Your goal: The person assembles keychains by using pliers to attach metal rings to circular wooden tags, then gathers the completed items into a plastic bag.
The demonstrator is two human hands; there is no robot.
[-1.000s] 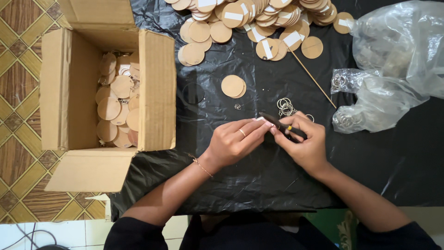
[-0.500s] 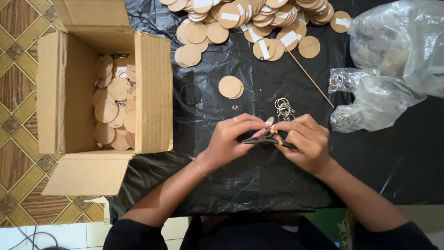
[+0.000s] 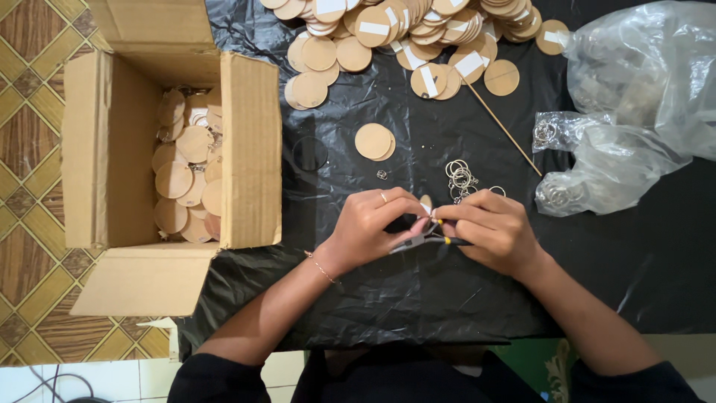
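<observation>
Both hands pinched shut, left hand on a round wooden disc, right hand gripping small pliers; open cardboard box part-filled, big pile of bare wooden discs untouched.

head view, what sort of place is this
Likely a home craft workspace on a tiled floor: a black plastic sheet holds piled wooden discs and loose metal rings, with a cardboard box of discs alongside.

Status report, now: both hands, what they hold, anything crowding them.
Left hand and right hand together, gripping small pliers and a wooden disc. Loose key rings just beyond the fingers. Open cardboard box of discs left.
</observation>
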